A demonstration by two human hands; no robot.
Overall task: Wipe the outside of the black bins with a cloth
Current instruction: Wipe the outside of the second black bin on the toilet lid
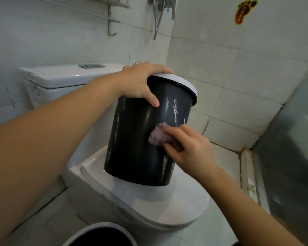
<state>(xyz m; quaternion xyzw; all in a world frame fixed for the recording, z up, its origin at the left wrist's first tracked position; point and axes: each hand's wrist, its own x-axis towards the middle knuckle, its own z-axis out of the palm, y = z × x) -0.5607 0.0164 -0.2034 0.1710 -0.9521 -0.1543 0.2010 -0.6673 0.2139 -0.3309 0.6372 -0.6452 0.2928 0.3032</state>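
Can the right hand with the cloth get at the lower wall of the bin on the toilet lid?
Probably yes. The right hand presses the cloth on the black bin mid-wall; the wall below looks bare, and the left hand grips the rim.

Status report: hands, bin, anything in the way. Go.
Left hand grips the bin at its white rim, tilted on the toilet lid. Right hand presses the cloth to its side. Second bin below, apart.

Dim, flat indoor light, soft glare streak on the black bin [142, 139], wide-angle bending at edges, slight softness throughout
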